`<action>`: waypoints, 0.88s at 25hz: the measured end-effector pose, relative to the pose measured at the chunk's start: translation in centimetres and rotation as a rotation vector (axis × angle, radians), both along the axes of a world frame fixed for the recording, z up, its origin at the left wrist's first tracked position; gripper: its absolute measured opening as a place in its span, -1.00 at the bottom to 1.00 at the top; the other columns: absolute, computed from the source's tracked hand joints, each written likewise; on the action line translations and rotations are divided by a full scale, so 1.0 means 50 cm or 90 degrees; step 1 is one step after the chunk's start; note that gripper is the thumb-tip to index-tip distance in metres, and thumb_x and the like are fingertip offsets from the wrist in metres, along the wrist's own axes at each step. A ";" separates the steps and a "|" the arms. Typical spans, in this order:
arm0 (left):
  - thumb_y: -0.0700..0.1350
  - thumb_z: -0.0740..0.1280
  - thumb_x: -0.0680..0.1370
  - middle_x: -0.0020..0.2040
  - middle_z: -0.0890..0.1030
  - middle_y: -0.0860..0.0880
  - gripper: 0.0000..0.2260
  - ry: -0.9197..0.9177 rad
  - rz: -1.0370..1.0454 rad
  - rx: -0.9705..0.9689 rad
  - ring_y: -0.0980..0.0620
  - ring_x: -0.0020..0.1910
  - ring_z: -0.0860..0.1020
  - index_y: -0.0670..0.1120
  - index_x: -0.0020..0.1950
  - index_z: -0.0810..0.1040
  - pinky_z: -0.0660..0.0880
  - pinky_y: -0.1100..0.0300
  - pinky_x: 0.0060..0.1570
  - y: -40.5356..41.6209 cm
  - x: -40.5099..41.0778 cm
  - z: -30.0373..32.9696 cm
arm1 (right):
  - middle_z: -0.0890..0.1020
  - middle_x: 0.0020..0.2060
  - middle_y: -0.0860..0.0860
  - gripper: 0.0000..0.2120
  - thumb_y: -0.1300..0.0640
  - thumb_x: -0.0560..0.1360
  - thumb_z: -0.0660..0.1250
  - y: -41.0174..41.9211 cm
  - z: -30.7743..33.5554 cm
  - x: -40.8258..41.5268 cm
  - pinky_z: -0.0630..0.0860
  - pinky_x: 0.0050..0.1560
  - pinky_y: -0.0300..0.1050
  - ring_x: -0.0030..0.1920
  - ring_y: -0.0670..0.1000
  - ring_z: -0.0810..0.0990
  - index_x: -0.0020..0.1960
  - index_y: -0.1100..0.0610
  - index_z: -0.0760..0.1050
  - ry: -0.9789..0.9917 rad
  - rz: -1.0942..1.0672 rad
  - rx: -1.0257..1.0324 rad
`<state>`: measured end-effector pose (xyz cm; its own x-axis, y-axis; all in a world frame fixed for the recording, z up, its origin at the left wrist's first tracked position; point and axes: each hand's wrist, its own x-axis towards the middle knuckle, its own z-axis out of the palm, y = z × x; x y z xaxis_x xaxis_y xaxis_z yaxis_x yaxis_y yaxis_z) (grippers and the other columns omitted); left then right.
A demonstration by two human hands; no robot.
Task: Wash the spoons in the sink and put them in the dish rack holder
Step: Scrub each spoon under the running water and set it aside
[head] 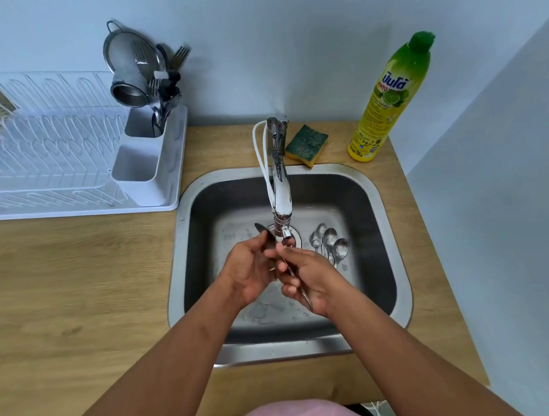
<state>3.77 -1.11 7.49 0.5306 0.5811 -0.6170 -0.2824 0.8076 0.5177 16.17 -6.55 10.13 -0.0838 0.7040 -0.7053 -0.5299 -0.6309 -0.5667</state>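
Note:
Over the steel sink (394,265), right under the faucet (280,188) spout, both my hands hold one metal spoon (263,232). My right hand (308,277) grips its handle, which runs down across the palm. My left hand (251,272) wraps its fingers around the bowl end, whose tip sticks out at the upper left. Several more spoons (330,241) lie on the sink floor just right of the drain. The white dish rack's holder (143,165) stands at the left; its far compartment has forks and other cutlery, its near one looks empty.
A white wire dish rack (44,146) sits on the wooden counter at left, with a steel cup and strainer (129,72) by the holder. Behind the sink lie a green-yellow sponge (306,141) and a dish soap bottle (388,100). A wall closes the right side.

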 end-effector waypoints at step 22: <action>-0.21 0.46 0.54 -0.13 0.78 -0.08 -0.96 0.305 -0.040 0.188 0.07 -0.26 0.67 -0.09 -0.08 0.69 0.60 0.18 -0.25 -0.014 -0.024 0.013 | 0.31 0.57 0.17 -0.55 0.17 0.67 0.17 0.339 0.167 0.087 0.11 0.51 -0.12 0.57 0.12 0.24 0.54 0.24 0.30 -1.006 0.357 0.427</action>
